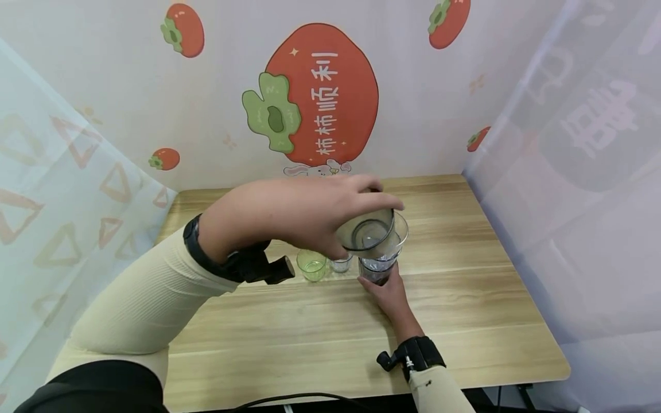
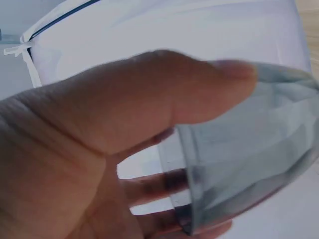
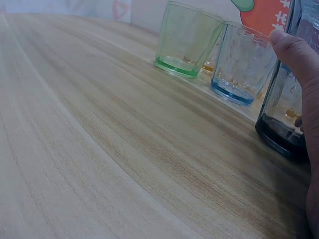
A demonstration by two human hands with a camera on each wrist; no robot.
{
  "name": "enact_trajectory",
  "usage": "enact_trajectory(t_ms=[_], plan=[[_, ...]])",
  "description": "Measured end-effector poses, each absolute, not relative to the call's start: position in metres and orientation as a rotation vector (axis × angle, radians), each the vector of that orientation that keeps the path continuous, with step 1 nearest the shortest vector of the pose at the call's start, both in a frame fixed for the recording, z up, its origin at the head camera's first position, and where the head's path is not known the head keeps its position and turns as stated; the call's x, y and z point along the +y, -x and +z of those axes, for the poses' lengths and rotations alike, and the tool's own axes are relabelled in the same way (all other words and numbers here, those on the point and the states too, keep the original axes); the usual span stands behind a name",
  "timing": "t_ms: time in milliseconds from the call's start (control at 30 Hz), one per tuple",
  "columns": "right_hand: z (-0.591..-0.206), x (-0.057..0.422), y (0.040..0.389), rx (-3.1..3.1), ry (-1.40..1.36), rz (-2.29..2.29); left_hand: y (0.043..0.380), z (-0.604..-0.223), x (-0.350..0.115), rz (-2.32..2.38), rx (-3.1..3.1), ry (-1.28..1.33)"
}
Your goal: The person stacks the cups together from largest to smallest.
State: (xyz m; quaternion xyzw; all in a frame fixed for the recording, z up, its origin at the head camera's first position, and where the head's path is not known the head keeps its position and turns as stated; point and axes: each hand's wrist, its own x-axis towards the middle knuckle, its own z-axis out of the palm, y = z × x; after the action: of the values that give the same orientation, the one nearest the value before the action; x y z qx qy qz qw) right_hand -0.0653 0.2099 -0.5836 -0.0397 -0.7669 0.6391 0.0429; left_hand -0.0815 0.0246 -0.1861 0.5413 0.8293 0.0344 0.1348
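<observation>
My left hand [image 1: 315,209] grips a grey-tinted glass [image 1: 369,235], tilted, thumb on one side and fingers on the other. In the left wrist view this glass [image 2: 249,134] fills the right side. Its near edge overlaps a clear glass [image 1: 402,234] in the head view, which rises from the taller glass below. Low on the table, my right hand [image 1: 388,295] holds that dark-based glass [image 1: 375,274]. In the right wrist view the thumb of my right hand [image 3: 305,62] lies along the glass wall, above its thick dark base [image 3: 281,137].
Left of the held glass stand a blue-based glass [image 3: 237,64] and a green glass [image 3: 187,40]. An amber-tinted glass base [image 3: 208,66] shows behind them. The wooden table [image 1: 289,338] meets a printed cloth backdrop [image 1: 222,115] at the back; a black cable [image 1: 304,394] runs along its front edge.
</observation>
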Motion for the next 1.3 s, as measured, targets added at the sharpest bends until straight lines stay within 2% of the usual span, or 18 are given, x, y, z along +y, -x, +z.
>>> enact_trajectory(t_ms=[233,467,733,1300], plan=[[-0.594,0.213,0.069,-2.319,0.141,1.979,0.091,-0.184,0.048,0.169,2.466,-1.670],[-0.602,0.213,0.069,-2.344,0.155,1.963,0.103,-0.201,0.070,0.238,2.452,-1.756],[-0.599,0.211,0.071,-2.360,0.159,1.980,0.108,-0.223,0.079,0.003,2.476,-1.634],[-0.600,0.213,0.069,-2.322,0.127,1.963,0.135,-0.252,0.070,0.005,2.412,-1.465]])
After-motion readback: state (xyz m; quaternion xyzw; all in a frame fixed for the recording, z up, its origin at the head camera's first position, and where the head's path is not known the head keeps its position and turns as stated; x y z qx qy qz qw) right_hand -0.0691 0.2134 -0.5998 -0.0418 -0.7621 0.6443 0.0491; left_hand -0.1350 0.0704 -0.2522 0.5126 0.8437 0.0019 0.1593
